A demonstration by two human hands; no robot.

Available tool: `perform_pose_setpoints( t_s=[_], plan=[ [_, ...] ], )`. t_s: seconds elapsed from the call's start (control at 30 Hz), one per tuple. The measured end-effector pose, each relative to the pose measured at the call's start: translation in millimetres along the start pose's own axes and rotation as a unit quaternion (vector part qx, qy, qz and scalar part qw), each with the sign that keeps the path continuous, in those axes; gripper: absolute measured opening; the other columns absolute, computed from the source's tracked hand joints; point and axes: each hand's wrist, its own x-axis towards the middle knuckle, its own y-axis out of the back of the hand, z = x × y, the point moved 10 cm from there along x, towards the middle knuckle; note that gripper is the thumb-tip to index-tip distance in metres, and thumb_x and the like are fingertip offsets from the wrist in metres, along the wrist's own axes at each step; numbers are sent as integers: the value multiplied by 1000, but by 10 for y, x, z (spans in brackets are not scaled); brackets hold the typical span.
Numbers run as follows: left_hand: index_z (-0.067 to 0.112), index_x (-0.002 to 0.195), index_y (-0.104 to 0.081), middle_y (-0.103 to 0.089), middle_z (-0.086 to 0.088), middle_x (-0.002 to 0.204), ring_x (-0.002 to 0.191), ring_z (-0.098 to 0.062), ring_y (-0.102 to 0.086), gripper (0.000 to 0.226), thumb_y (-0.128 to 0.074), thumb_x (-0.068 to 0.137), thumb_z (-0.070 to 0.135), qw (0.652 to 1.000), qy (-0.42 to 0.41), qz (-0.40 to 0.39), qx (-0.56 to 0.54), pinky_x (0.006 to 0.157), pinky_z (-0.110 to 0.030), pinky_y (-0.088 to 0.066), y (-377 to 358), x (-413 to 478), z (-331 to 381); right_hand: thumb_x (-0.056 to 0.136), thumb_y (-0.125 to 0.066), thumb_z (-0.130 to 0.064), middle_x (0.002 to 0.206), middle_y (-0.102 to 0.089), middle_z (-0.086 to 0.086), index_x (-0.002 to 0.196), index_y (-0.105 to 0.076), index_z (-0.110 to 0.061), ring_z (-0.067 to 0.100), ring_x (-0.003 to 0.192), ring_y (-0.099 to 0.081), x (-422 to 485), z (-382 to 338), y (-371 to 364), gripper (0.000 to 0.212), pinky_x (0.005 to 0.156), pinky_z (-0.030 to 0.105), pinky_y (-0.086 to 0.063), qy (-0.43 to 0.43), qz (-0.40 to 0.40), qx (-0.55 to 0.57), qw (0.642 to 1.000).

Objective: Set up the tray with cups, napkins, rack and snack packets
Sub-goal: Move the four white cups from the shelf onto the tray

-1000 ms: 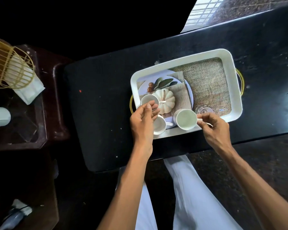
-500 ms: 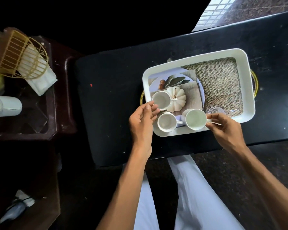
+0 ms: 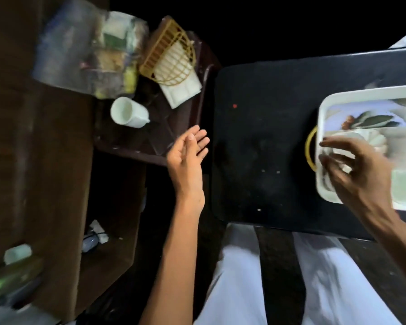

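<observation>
The white tray point(image 3: 352, 96) sits at the right edge on the black table, with cups inside it blurred by motion. My right hand point(image 3: 359, 170) hovers over the tray's left end, fingers spread, holding nothing. My left hand point(image 3: 188, 156) is open, palm up, between the black table and the brown side table. A white cup point(image 3: 128, 112) lies on its side on the side table. Behind it a gold wire rack point(image 3: 171, 58) rests on white napkins point(image 3: 182, 89). Blurred snack packets point(image 3: 110, 55) in clear wrap lie to the rack's left.
The black table point(image 3: 265, 146) has a gold tray handle point(image 3: 311, 147) at the tray's left end. The brown side table point(image 3: 127, 146) has a lower shelf holding a small object point(image 3: 95, 235). My white-trousered legs point(image 3: 239, 277) fill the bottom.
The view has swung left. My left hand left the cups in the tray and moved left toward the side table, open. My right hand let go of its cup.
</observation>
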Motion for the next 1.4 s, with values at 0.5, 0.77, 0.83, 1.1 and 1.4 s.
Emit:
perform_pose_setpoints(
  t_s=[0.5,0.77,0.83,1.1,1.4],
  plan=[
    [8,129,-65,-69,-9,129,117,-18,-69,30,-49,106,19,991,-25,132,-20,98,-32,-59,1787,1583,363,84,-72,-3,102,-73,1,108,-69,-8,2,82,-68,801,-1874,-2939,25,73,6,-51,60,-159,67,983],
    [10,131,-65,-69,-1,121,122,-21,-66,31,-48,106,20,999,-13,39,21,93,-31,-59,1543,1996,270,84,-75,-17,99,-75,5,103,-68,-7,19,91,-71,873,-1894,-3549,22,84,36,-58,42,-181,14,983],
    [8,127,-68,-70,-1,116,119,-21,-67,31,-49,105,19,999,-14,35,18,93,-33,-60,1509,2000,250,88,-72,-19,93,-74,4,98,-69,-7,17,88,-69,865,-1899,-3559,16,81,36,-56,50,-171,-2,984],
    [6,121,-68,-72,-6,122,118,-19,-67,27,-49,105,17,999,-19,35,3,93,-32,-60,1335,1642,154,91,-69,-18,91,-74,8,97,-69,-5,20,84,-70,695,-1785,-3172,14,76,45,-57,58,-145,-8,988],
    [14,102,-66,-73,3,103,99,-2,-71,12,-54,103,13,1000,12,14,-19,97,-37,-59,546,558,-145,95,-66,-21,93,-76,1,101,-71,-7,16,86,-72,331,-1246,-1855,16,75,38,-58,51,-41,4,998]
  ],
)
